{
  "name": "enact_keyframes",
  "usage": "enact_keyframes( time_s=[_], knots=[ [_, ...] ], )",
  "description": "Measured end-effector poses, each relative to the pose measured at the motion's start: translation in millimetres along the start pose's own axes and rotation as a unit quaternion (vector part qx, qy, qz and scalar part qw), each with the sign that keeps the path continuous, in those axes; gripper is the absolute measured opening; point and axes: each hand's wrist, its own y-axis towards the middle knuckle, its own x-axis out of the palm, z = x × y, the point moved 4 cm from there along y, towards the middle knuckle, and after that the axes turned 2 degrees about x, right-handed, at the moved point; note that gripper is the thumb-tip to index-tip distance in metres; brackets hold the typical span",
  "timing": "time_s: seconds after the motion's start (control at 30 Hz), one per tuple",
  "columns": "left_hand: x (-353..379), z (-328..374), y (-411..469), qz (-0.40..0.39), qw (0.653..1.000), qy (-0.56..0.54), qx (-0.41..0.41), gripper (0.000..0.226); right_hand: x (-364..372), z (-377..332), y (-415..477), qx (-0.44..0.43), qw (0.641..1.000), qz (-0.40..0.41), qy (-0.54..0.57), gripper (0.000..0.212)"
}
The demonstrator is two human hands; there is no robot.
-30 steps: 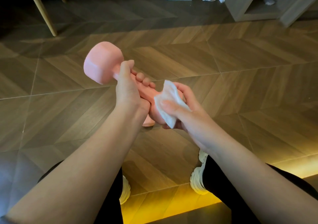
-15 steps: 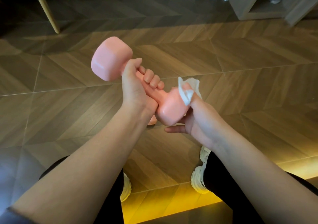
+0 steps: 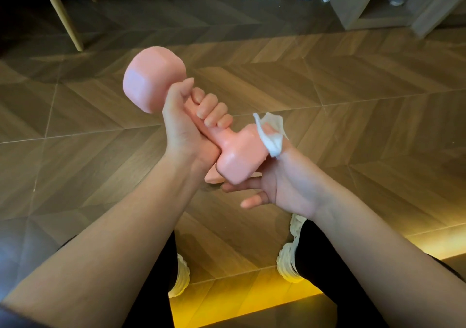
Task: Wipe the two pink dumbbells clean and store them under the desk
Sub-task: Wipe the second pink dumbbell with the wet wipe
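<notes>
Herringbone wood flooring fills the head view, with a pale wooden furniture leg far beyond the landmark, a matte pink dumbbell with blocky heads held in the air above the person's knees. The left hand has its grip wrapped tight round the dumbbell's handle. The right hand cups the near head and its grip pinches a crumpled white wipe against that head's far side.

A second ago the wipe covered the near head's facing side; it has since slid round behind, leaving that face bare and shiny. This head looks nearly done.

Just below the dumbbell, a pink sliver on the floor is probably the second one, not yet stored.
</notes>
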Motion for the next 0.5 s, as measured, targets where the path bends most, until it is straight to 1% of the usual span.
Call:
enact_keyframes(
  time_s=[0.07, 0.1, 0.17, 0.23, 0.3, 0.37, 0.43, 0.47, 0.5],
  knots=[
    [-2, -1, 0, 0.025, 1.0, 0.005, -0.001, 0.033, 0, 0, -3, -0.028, 0.999, -0.032, 0.026, 0.069],
    [-2, -1, 0, 0.042, 0.999, 0.018, 0.001, 0.031, 1, -1, -3, -0.051, 0.998, -0.025, 0.017, 0.063],
    [-3, -3, 0, 0.071, 0.996, 0.052, 0.0, 0.03, 0, -2, 1, -0.105, 0.991, 0.048, -0.071, 0.058],
    [-5, -4, 0, 0.09, 0.994, 0.064, -0.002, 0.032, 0, -1, 5, -0.144, 0.969, 0.126, -0.156, 0.048],
    [-6, -1, 0, 0.096, 0.993, 0.075, 0.005, 0.033, 2, 0, 9, -0.156, 0.963, 0.156, -0.156, 0.038],
    [-5, 2, 1, 0.091, 0.993, 0.076, 0.007, 0.032, -3, -3, 9, -0.147, 0.972, 0.138, -0.12, 0.044],
    [-6, 6, 2, 0.091, 0.994, 0.06, 0.006, 0.032, -4, -6, 6, -0.138, 0.984, 0.064, -0.096, 0.04],
    [-7, 7, 2, 0.091, 0.994, 0.054, 0.004, 0.032, -4, -5, 5, -0.143, 0.983, 0.03, -0.11, 0.035],
    [-8, 7, 2, 0.09, 0.995, 0.052, 0.002, 0.032, -3, -3, 3, -0.151, 0.978, 0.021, -0.141, 0.034]
  ],
)
